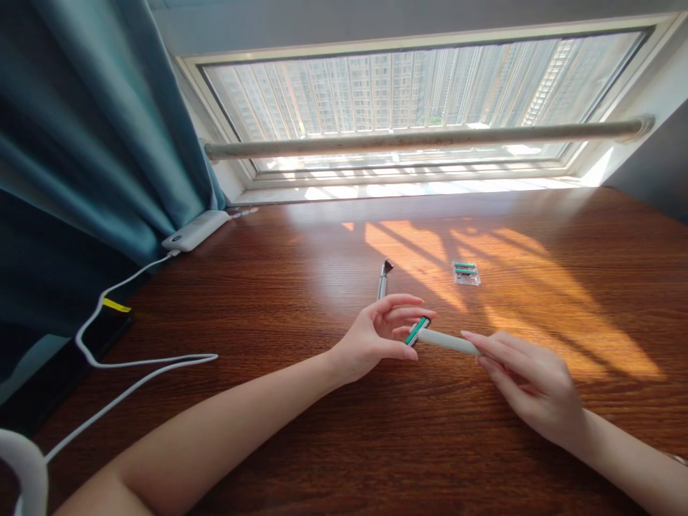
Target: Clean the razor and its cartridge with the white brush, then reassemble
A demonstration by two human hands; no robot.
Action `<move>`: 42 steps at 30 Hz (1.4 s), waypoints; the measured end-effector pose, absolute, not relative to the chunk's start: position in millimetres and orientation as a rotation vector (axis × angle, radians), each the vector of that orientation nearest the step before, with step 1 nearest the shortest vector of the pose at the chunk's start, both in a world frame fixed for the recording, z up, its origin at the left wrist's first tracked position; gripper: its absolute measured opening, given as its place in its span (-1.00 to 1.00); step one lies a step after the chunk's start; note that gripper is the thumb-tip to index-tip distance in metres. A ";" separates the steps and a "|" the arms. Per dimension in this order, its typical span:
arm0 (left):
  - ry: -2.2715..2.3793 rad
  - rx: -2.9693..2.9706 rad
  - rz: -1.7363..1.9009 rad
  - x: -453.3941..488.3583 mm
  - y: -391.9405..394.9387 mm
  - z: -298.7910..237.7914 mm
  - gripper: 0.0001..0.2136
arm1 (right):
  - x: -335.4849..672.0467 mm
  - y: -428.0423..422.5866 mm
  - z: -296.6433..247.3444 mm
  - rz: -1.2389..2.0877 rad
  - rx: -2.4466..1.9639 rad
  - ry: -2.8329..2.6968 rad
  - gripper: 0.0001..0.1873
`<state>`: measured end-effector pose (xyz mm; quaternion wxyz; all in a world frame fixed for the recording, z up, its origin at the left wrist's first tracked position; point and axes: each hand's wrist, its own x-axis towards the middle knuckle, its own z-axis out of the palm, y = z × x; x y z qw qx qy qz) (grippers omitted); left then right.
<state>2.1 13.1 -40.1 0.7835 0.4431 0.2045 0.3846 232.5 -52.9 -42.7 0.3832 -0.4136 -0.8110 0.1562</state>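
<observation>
A razor with a pale handle [448, 342] is held above the wooden table, its head towards the left. My right hand [532, 383] pinches the far end of the handle between thumb and fingers. At the other end, my left hand [376, 333] curls around the green-striped razor cartridge [418, 330], thumb at its lower end and a fingertip at its upper end. Just beyond my left hand lies a second razor handle [382, 281], silver with a dark head, partly hidden by the fingers. Farther right, a clear plastic case [466, 273] contains green-striped cartridges.
The brown wooden table [301, 444] runs up to a window with a horizontal rail [430, 138]. On the left are a blue curtain [107, 107], a white power bank [196, 231] with a white cable [155, 363], and a dark object with a yellow tab [117, 305].
</observation>
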 end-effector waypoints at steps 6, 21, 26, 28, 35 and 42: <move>0.449 0.991 0.895 3.6 13.2 -41.4 -0.47 | 231.7 -51.9 -44.1 0.328 -1.132 -2.038 -0.56; 0.501 1.006 0.882 4.5 13.3 -43.9 -0.48 | 230.9 -51.0 -46.9 0.440 -1.110 -2.163 -0.57; 0.538 1.035 0.892 4.8 13.2 -45.6 -0.49 | 231.2 -50.4 -47.8 0.332 -1.236 -2.064 -0.61; 0.532 1.050 0.874 4.6 13.0 -45.4 -0.49 | 231.1 -50.8 -47.3 0.382 -1.190 -2.113 -0.60; 0.542 1.127 0.867 3.9 13.5 -44.2 -0.50 | 232.4 -51.4 -46.8 0.255 -1.264 -2.135 -0.60; 0.561 1.132 0.869 3.5 13.3 -46.0 -0.50 | 232.1 -50.9 -46.7 0.257 -1.252 -2.179 -0.60</move>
